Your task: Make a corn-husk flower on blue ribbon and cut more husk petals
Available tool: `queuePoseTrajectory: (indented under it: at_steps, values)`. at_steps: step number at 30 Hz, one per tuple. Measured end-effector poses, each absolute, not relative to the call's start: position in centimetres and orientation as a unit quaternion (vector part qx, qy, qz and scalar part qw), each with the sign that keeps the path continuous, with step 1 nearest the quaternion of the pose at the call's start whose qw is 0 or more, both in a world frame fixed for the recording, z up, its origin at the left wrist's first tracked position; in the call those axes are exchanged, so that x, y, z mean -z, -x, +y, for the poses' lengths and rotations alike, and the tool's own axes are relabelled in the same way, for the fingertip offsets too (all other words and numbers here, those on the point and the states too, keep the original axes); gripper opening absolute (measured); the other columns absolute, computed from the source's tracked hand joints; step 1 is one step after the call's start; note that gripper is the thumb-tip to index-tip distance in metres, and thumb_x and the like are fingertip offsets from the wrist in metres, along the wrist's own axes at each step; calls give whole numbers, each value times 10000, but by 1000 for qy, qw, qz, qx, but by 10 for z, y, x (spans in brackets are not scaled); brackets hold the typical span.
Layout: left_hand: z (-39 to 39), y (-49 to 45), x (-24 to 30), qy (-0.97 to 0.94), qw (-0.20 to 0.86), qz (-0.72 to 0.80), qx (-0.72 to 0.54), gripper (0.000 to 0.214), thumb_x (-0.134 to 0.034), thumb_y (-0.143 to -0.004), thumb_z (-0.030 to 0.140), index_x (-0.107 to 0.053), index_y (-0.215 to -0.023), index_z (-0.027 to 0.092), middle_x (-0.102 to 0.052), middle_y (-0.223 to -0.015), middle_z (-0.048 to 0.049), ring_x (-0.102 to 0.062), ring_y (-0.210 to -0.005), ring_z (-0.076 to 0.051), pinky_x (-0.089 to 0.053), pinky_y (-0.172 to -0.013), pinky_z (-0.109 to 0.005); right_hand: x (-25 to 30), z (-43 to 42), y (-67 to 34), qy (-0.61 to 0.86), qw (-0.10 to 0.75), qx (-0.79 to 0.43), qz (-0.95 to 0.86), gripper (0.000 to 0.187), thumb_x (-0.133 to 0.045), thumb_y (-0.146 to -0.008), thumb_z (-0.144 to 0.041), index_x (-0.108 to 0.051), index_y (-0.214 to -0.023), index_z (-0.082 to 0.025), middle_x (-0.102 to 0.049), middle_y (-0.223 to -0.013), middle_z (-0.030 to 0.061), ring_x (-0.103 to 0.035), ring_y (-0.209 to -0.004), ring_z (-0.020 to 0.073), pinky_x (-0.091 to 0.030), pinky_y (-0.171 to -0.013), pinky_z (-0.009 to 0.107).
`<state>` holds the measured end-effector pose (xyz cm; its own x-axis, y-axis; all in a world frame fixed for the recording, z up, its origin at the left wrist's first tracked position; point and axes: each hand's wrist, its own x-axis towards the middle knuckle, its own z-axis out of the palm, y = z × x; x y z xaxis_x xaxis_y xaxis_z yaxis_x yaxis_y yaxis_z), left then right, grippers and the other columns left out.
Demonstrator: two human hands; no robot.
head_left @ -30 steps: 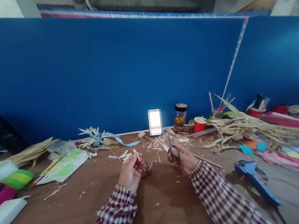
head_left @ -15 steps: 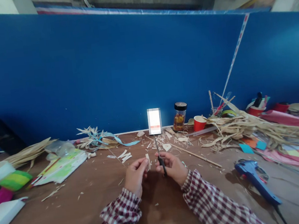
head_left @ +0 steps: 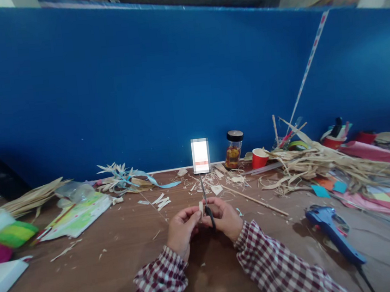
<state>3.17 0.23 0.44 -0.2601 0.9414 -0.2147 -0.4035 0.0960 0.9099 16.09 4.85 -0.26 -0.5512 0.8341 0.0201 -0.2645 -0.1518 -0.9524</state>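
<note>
My left hand (head_left: 183, 228) pinches a small pale strip of dried leaf (head_left: 200, 206) between thumb and fingers, over the brown table (head_left: 90, 277). Right beside it, my right hand (head_left: 226, 217) grips black-handled scissors (head_left: 206, 199) with the blades pointing away from me. The scissors' blades meet the strip, and the two hands almost touch. Both sleeves are red-and-white checked.
Cut strips and shavings (head_left: 216, 181) litter the table ahead. A blue glue gun (head_left: 331, 234) lies at the right, near a pile of dried leaves (head_left: 322, 165). A jar (head_left: 234, 149) and a red cup (head_left: 259, 158) stand by the blue partition (head_left: 140, 86). Papers (head_left: 77, 216) and tape rolls (head_left: 5, 228) are left.
My hands have come together from apart: the right hand swung the scissors left and turned them edge-on, and the left hand brought the strip up to the blades.
</note>
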Motion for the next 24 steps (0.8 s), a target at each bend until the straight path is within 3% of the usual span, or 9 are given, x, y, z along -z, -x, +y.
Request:
queuePoseTrajectory:
  at_steps: [17, 24]
  values:
    - [5, -23, -3, -362, 560, 510, -543, 253, -736, -558, 334, -643, -658, 121, -576, -537, 10, -466, -408, -49, -413, -395, -165, -6, 49, -164, 292, 369, -676, -567, 560, -757, -541, -239, -431, -994, -192, -564, -621, -58, -491, -512, 78, -366, -499, 199]
    - [14, -14, -7, -193, 610, 438, -631, 99, -688, -640, 129, -601, -686, 120, -568, -550, 20, -515, -447, -50, -474, -448, -150, -3, 42, -162, 357, 392, -479, -699, 380, -626, -680, -246, -497, -1033, -193, -533, -695, -26, -480, -594, 102, -384, -543, 216]
